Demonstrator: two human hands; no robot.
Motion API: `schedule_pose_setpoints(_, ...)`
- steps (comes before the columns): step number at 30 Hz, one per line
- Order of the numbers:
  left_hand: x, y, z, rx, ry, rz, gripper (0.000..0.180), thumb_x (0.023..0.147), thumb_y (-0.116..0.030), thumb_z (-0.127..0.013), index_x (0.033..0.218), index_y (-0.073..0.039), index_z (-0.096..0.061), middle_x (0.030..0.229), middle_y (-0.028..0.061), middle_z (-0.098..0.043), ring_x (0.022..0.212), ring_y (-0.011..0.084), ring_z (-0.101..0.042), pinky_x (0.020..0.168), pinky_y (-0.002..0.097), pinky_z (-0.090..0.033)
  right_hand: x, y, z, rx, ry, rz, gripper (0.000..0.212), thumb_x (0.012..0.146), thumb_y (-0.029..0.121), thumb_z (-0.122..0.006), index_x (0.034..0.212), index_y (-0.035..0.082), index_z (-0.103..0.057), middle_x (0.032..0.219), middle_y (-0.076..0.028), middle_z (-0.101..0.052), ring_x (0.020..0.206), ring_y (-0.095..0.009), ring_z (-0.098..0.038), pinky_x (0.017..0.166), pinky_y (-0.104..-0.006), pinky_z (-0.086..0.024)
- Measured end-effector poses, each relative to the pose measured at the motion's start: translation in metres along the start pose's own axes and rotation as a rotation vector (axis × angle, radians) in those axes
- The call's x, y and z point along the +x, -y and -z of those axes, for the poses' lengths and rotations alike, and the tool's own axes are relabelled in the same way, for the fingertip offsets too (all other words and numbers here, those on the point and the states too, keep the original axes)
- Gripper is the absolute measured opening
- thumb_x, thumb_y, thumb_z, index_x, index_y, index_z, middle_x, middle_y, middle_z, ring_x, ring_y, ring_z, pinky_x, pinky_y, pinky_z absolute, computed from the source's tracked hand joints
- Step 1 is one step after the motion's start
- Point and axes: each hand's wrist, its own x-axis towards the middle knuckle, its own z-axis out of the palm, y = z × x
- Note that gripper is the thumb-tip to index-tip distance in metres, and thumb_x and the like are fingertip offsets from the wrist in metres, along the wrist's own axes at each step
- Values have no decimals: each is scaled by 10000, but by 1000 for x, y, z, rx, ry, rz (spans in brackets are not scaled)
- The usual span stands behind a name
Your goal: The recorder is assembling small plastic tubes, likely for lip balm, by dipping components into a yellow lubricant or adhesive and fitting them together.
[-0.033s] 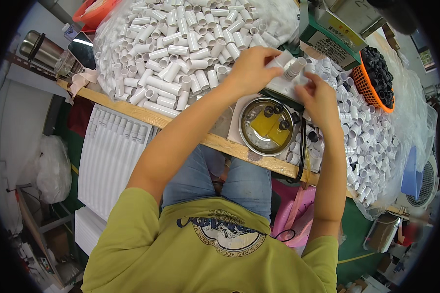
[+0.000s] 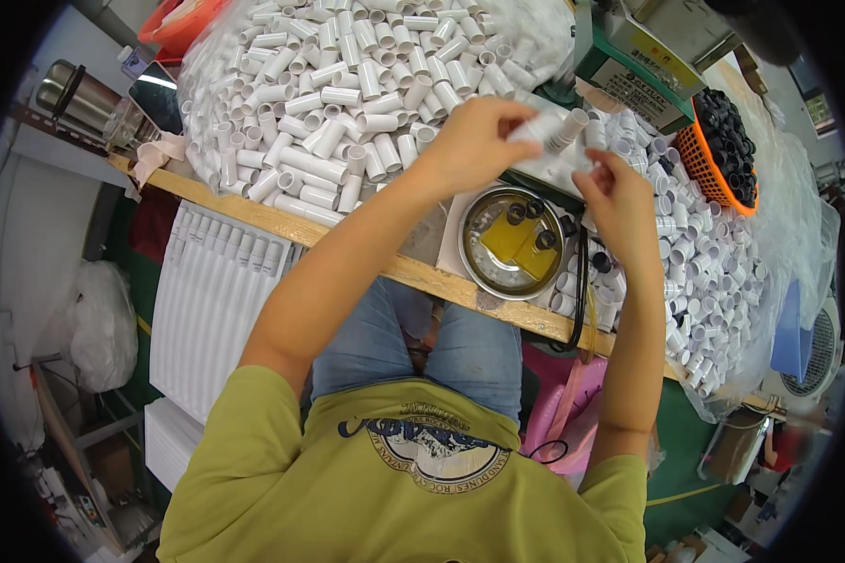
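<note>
My left hand [image 2: 479,143] reaches in over the bench with its fingers closed round a motion-blurred white plastic tube [image 2: 533,133]. Just right of that, another white tube [image 2: 571,128] stands tilted over a pale block-like fixture [image 2: 546,172]. My right hand [image 2: 620,202] is on the fixture's right side, thumb and forefinger curled toward each other. A small whitish blur lies at those fingertips, too smeared to name. Below the hands, a round metal dish [image 2: 469,255] holds yellow pieces [image 2: 512,239] and black round parts [image 2: 545,241].
Loose white tubes [image 2: 347,103] are heaped at the far left, short white rings [image 2: 695,281] at the right. An orange basket [image 2: 702,169] of black parts stands by a green machine [image 2: 629,80]. Black cables [image 2: 580,291] hang over the wooden edge [image 2: 432,280]. A tray of white tubes [image 2: 211,300] lies lower left.
My left hand and its tube have shifted slightly, the tube now blurred. My right hand has drawn a little to the right and down from the standing tube.
</note>
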Motion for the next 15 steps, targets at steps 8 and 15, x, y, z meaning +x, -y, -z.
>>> schedule_pose_setpoints(8, -117, -43, 14, -1063, 837, 738, 309, 773, -42, -697, 1055, 59, -622, 899, 93, -665, 778, 140, -628, 701, 275, -508, -102, 58, 9, 504, 425, 373, 252, 792, 116, -703, 1024, 48, -632, 722, -15, -584, 528, -81, -485, 506, -211, -399)
schedule_pose_setpoints(15, -133, -75, 10, -332, 524, 403, 268, 777, -64, -714, 981, 61, -594, 850, 87, -629, 741, 142, -622, 664, 306, -511, -133, 57, -17, 647, 145, -130, 184, 831, 75, -677, 967, -1, -578, 637, -13, -575, 534, -35, -503, 477, -187, -381)
